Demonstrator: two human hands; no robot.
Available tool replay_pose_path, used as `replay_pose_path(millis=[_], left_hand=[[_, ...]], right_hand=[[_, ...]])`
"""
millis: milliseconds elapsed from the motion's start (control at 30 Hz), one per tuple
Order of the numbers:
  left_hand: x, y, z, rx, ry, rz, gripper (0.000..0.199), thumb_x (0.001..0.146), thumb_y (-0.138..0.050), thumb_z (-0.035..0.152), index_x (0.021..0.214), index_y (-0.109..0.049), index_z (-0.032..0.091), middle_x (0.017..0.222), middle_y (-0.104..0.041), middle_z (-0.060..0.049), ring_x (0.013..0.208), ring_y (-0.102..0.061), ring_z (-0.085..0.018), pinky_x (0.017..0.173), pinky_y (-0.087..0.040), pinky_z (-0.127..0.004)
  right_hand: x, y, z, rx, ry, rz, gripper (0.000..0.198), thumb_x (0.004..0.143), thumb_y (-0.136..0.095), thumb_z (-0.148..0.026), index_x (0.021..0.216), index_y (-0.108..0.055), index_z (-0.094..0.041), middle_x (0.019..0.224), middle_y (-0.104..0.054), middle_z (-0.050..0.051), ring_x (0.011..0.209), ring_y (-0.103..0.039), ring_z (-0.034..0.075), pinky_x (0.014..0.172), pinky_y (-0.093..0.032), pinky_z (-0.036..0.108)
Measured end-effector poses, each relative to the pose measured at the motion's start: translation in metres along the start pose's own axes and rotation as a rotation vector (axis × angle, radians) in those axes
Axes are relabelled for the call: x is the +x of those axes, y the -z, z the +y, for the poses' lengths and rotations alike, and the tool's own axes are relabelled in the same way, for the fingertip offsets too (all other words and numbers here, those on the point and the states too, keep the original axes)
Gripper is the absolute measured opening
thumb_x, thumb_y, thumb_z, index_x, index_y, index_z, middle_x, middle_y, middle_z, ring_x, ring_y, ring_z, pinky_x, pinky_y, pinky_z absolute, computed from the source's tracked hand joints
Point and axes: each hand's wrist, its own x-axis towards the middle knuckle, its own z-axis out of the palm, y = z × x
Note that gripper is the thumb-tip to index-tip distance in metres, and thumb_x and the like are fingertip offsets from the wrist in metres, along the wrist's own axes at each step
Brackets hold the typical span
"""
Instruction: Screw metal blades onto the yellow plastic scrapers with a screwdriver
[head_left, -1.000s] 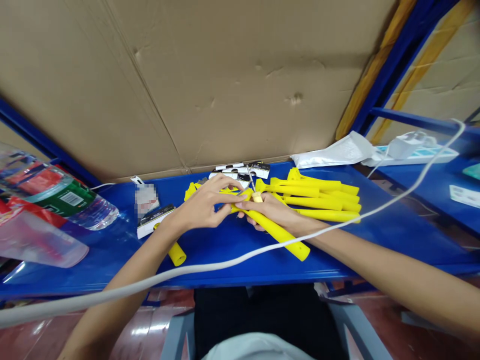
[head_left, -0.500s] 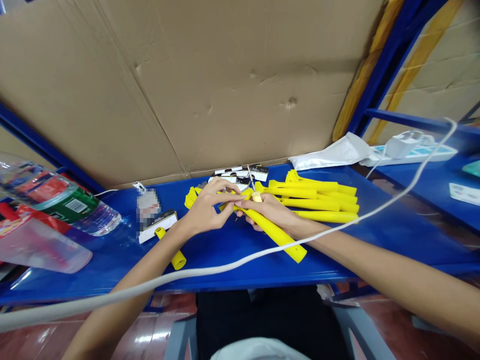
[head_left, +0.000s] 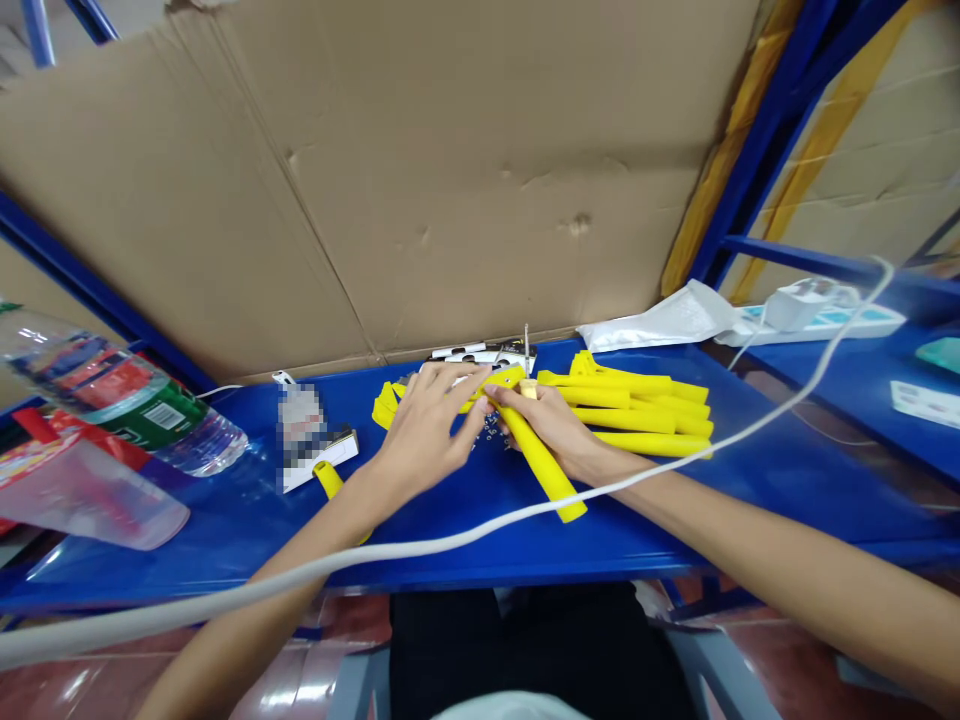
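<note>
My right hand [head_left: 559,425] is closed around a yellow plastic handle [head_left: 544,465], whose tube slants down toward the front edge. The same hand also keeps a screwdriver [head_left: 527,370], its thin metal shaft pointing up and its pale grip partly covered by the fingers. My left hand [head_left: 431,415] bends over the flat upper end of the yellow handle, thumb and forefinger closed at it; a tiny part between them cannot be made out. Small screws [head_left: 491,430] lie scattered on the blue table just below the hands.
Several yellow handles [head_left: 637,415] are piled right of my hands, and more yellow parts [head_left: 386,405] lie left. A white cable [head_left: 465,540] crosses in front of the view. At the left stand a water bottle [head_left: 161,415] and plastic cup [head_left: 112,490]; a power strip [head_left: 862,322] lies right.
The yellow handle's lower end has swung a little left, and the screwdriver now points straighter up. My left hand has turned palm down, and the screws below show more.
</note>
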Motion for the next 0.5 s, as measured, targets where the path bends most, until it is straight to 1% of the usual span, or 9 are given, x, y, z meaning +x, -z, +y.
replay_pose_path(millis=[100, 167, 267, 367, 433, 500], left_hand=[[0.000, -0.005, 0.028, 0.169, 0.050, -0.059, 0.048, 0.108, -0.056, 0.040, 0.148, -0.064, 0.016, 0.151, -0.066, -0.019, 0.136, -0.055, -0.041, 0.114, -0.045, -0.062], [0.003, -0.012, 0.042, 0.240, 0.086, -0.069, 0.054, 0.106, -0.057, 0.044, 0.152, -0.061, 0.015, 0.154, -0.065, -0.022, 0.140, -0.053, -0.045, 0.114, -0.042, -0.066], [0.012, -0.024, 0.057, 0.315, 0.123, -0.085, 0.061, 0.103, -0.060, 0.042, 0.156, -0.055, 0.013, 0.152, -0.065, -0.026, 0.142, -0.053, -0.048, 0.116, -0.040, -0.067], [0.024, -0.031, 0.064, 0.372, 0.146, -0.108, 0.062, 0.102, -0.058, 0.036, 0.157, -0.054, 0.007, 0.149, -0.065, -0.029, 0.140, -0.055, -0.049, 0.116, -0.040, -0.066], [0.031, -0.034, 0.065, 0.382, 0.147, -0.098, 0.060, 0.101, -0.058, 0.031, 0.157, -0.055, 0.011, 0.147, -0.067, -0.027, 0.138, -0.056, -0.048, 0.114, -0.042, -0.065], [0.034, -0.036, 0.064, 0.379, 0.148, -0.070, 0.058, 0.098, -0.062, 0.029, 0.155, -0.058, 0.019, 0.148, -0.067, -0.022, 0.136, -0.057, -0.046, 0.112, -0.044, -0.065]], right_hand=[[0.004, 0.003, 0.002, 0.078, 0.093, 0.083, 0.045, 0.067, -0.097, -0.050, 0.083, -0.069, -0.019, 0.065, -0.064, -0.003, 0.057, -0.056, 0.013, 0.051, -0.046, 0.025], [0.006, 0.005, 0.004, 0.104, 0.162, 0.128, 0.046, 0.066, -0.096, -0.051, 0.078, -0.067, -0.019, 0.067, -0.064, -0.003, 0.061, -0.057, 0.013, 0.056, -0.046, 0.025], [0.009, 0.007, 0.006, 0.104, 0.217, 0.182, 0.047, 0.063, -0.096, -0.052, 0.070, -0.063, -0.019, 0.065, -0.061, -0.004, 0.065, -0.054, 0.013, 0.060, -0.043, 0.025], [0.012, 0.009, 0.005, 0.110, 0.224, 0.186, 0.047, 0.061, -0.095, -0.054, 0.071, -0.064, -0.020, 0.067, -0.063, -0.004, 0.067, -0.054, 0.014, 0.063, -0.044, 0.027], [0.014, 0.011, 0.004, 0.120, 0.222, 0.189, 0.046, 0.060, -0.094, -0.055, 0.072, -0.065, -0.020, 0.068, -0.064, -0.003, 0.068, -0.055, 0.015, 0.065, -0.046, 0.028], [0.016, 0.013, 0.002, 0.125, 0.220, 0.192, 0.045, 0.061, -0.093, -0.053, 0.072, -0.064, -0.020, 0.067, -0.064, -0.003, 0.068, -0.055, 0.015, 0.064, -0.045, 0.028]])
